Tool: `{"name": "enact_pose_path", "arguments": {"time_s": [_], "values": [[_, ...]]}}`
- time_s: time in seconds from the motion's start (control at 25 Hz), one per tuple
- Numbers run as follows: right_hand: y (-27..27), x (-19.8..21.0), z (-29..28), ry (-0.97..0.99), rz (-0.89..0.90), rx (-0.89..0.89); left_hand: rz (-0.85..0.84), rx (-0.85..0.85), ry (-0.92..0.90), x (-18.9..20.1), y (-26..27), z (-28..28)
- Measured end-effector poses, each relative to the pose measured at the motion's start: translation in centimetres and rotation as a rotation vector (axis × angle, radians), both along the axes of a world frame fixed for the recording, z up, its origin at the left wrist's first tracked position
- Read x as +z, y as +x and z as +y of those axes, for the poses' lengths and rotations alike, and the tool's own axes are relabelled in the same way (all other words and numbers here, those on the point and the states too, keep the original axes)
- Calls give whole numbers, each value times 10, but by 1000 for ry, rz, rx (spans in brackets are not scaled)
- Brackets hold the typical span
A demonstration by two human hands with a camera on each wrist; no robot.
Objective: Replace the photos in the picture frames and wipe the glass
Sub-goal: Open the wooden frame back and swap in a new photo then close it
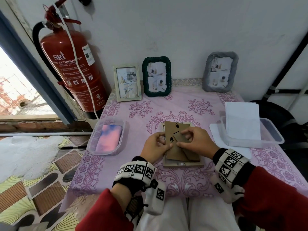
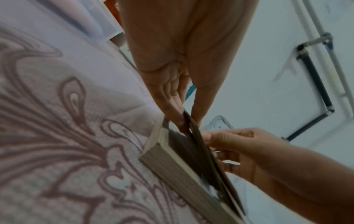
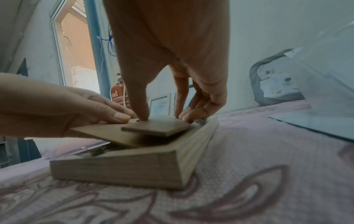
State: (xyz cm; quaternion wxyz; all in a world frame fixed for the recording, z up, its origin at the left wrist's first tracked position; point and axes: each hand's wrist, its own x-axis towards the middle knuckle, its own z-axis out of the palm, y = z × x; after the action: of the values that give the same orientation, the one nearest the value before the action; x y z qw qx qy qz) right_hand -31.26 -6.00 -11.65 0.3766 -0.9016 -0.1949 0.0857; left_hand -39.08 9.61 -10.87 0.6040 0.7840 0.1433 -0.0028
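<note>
A light wooden picture frame (image 1: 183, 164) (image 3: 134, 166) lies face down on the pink patterned tablecloth (image 1: 183, 104), close to me. Its brown backing board (image 1: 173, 130) (image 2: 206, 159) (image 3: 103, 133) is tilted up out of the frame on the left side. My left hand (image 1: 166, 140) (image 2: 182, 116) pinches the board's left edge between thumb and fingers. My right hand (image 1: 181, 138) (image 3: 164, 116) grips the board's fold-out stand (image 1: 180, 138) (image 3: 157, 126), thumb on its near side and curled fingers at its far edge. The glass and photo beneath are hidden.
Three framed photos stand against the back wall: a pale wood frame (image 1: 127, 82), a dark green frame (image 1: 156, 76) and a grey frame (image 1: 220, 74). A clear tub (image 1: 93, 140) with a pink-blue cloth (image 1: 108, 137) sits left. Another tub (image 1: 273, 139) at right holds white sheets (image 1: 242, 120). A fire extinguisher (image 1: 71, 69) hangs left.
</note>
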Motion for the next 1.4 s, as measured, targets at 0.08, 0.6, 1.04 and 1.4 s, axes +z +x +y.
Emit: {"name": "enact_pose_path", "arguments": {"time_s": [0.08, 0.6, 1.04, 1.4], "values": [[-1, 1, -3, 44, 18, -11, 11, 51, -128, 2, -3, 2], [4, 1, -26, -100, 112, -145, -59, 205, 131, -2, -16, 67], [5, -2, -42, -39, 123, -190, 42, 187, 321, -19, -16, 67], [4, -1, -43, 5, 141, -193, 139, 132, 614, -19, -15, 60]]}}
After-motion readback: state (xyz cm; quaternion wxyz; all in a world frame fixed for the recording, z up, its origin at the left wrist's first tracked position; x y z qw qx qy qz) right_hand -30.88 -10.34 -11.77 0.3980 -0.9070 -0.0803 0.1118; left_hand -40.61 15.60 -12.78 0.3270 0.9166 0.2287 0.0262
